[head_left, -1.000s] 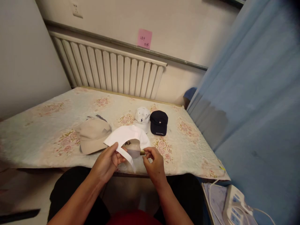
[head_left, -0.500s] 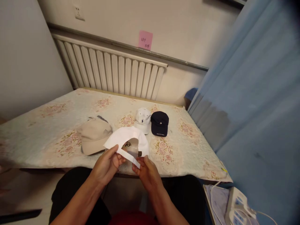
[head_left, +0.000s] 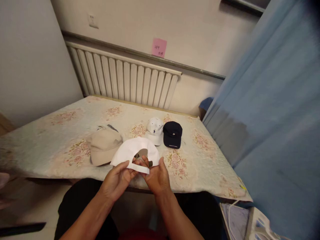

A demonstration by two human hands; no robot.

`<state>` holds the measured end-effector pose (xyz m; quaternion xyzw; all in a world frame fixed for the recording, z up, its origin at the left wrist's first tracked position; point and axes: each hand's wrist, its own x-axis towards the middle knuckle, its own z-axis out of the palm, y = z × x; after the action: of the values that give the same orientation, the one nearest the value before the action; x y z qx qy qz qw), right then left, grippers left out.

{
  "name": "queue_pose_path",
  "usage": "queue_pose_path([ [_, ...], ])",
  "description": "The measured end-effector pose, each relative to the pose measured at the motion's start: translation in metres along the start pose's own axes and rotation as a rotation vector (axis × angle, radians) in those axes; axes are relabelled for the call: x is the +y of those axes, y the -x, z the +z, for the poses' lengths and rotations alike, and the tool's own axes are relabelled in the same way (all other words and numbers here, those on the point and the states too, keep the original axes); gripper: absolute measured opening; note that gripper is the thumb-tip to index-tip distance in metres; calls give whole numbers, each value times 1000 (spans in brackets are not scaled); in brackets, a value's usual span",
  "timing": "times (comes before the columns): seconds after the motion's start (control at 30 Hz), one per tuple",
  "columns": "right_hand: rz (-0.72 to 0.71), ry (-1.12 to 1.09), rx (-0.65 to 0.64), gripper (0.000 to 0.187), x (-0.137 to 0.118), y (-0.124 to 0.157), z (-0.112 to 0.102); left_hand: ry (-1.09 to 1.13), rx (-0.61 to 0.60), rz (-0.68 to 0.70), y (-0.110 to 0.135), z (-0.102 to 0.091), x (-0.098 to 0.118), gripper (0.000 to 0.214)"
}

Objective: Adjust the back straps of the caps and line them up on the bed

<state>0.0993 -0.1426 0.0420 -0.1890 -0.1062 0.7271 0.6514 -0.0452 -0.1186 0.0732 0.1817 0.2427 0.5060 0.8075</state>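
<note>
The person's left hand pinches a white baseball cap at the left of its back strap; the right hand holds its right rear edge, fingers in the opening. It is above the near edge of a floral cover, right of a beige baseball cap. Farther off, a smaller white cap sits just left of a dark navy cap.

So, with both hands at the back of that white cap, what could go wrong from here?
The strap on the white cap looks apart from the clasp, so its free end could slip away from the fingers.

The right hand has fingers in the back opening, close to the clasp, and might get in the way there.

The left hand grips only the lower edge, so the cap might tip if that grip loosens.
</note>
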Motion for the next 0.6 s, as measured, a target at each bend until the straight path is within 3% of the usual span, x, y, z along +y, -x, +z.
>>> queue_pose_path([
  [0.23,-9,-72,39,29,2,-9,12,113,-21,51,-2,-4,2,34],
  [0.4,-91,-102,123,26,-1,-5,-1,249,-27,141,-9,-13,11,39],
  [0.6,-140,-98,170,22,-13,0,-13,347,-109,89,-10,-15,14,47],
])
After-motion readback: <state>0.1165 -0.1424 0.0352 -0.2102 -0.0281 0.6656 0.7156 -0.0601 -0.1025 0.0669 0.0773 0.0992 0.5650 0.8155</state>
